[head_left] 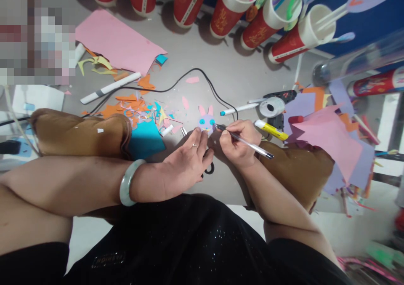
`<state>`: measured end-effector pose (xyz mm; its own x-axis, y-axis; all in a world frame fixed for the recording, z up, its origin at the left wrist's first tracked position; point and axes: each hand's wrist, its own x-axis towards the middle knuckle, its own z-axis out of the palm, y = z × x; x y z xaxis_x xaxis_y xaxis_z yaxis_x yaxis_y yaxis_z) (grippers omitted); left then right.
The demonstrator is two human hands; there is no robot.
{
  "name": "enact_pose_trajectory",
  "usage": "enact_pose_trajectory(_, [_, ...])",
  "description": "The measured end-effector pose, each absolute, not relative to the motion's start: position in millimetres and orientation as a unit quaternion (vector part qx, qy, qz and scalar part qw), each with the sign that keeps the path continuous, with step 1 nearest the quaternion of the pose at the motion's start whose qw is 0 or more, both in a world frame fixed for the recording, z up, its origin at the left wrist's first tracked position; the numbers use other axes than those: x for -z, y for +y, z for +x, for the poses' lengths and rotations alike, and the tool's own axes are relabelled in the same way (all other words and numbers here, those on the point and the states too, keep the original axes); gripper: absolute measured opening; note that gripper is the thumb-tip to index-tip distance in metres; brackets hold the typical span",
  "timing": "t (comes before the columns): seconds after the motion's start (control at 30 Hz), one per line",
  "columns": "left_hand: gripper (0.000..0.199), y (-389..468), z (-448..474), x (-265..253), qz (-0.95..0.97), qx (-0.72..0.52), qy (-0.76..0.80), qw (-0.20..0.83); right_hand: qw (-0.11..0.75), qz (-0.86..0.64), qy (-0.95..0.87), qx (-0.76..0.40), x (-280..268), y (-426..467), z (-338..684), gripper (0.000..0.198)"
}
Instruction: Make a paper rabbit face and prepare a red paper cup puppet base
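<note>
A small lilac paper rabbit face (pixel 206 118) with pink ears and blue eyes lies on the grey table. My left hand (pixel 189 156) rests flat with its fingertips on the lower edge of the face, partly covering it. In my right hand (pixel 241 142) is a clear-barrelled pen (pixel 249 144), gripped with its dark tip at the right edge of the face. Beneath my left hand show the black handles of scissors (pixel 209 167), mostly hidden. Tweezer tips (pixel 183 131) poke out beside the left fingers.
Red paper cups (pixel 224 11) line the back. Orange scraps (pixel 129 108) and pink paper (pixel 123 41) lie left, with a black cable (pixel 176 83) behind. A tape roll (pixel 272 107), yellow marker (pixel 270 130) and pink sheet (pixel 334 137) sit right. Brown cushions (pixel 80 133) flank my arms.
</note>
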<state>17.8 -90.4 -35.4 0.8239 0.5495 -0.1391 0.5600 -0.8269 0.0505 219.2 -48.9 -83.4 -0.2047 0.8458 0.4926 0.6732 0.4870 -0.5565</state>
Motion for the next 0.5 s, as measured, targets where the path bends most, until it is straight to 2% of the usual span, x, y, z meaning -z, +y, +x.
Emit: enact_pose_trajectory(0.5, [0.086,-90.5,18.7,33.9,0.953,0.07,0.293,0.035,0.396,-0.505,-0.759,-0.11,83.3,-49.7,218.2,0.012])
